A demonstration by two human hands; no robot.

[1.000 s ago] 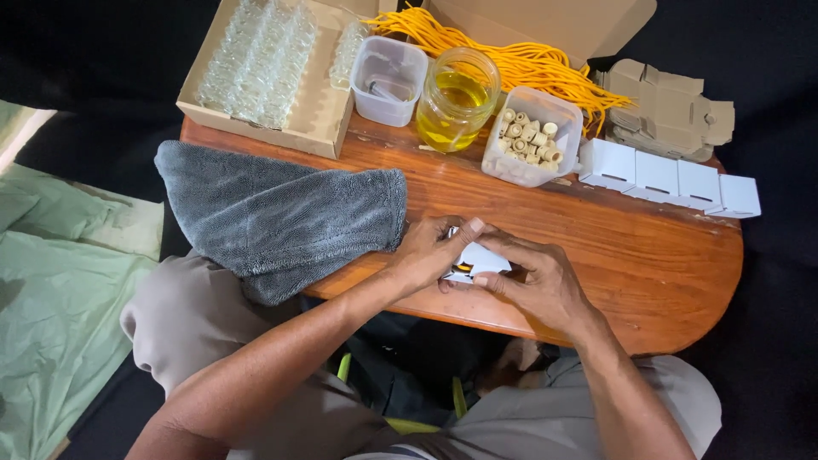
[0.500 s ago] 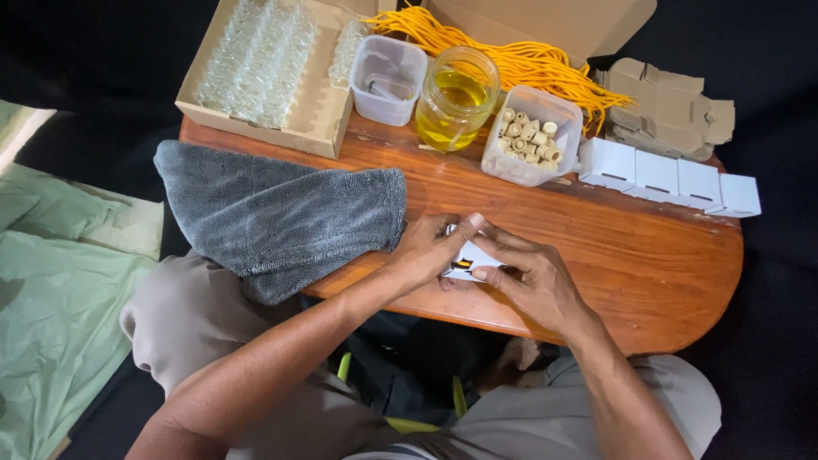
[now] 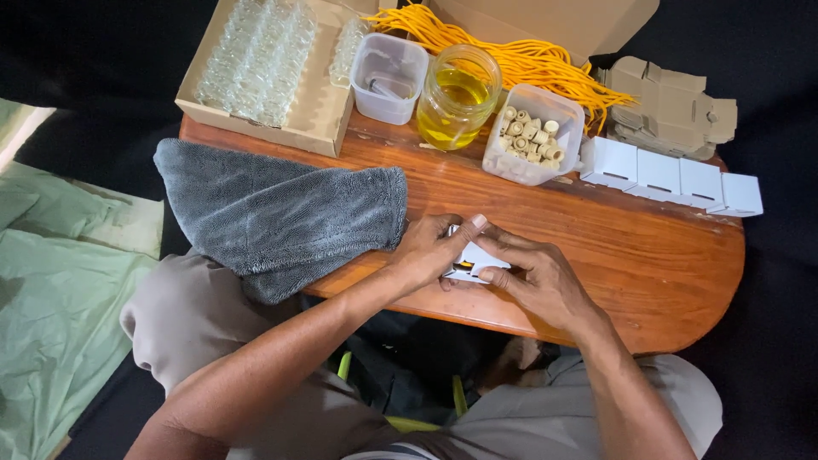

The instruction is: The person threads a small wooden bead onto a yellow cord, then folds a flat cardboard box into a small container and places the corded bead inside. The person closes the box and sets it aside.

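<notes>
Behind both hands, jar of yellow oil.

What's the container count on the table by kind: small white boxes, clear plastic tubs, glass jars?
Small white boxes: 5, a row of 4 plus 1 in the hands
Clear plastic tubs: 2
Glass jars: 1
Total: 8

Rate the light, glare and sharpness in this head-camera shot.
Head view: even overhead light, sharp across the wooden table; soft sheen on its varnish; bright highlights on the jar of yellow liquid; surroundings fall to black; left hand and right hand crisp, shading the small white box.
</notes>
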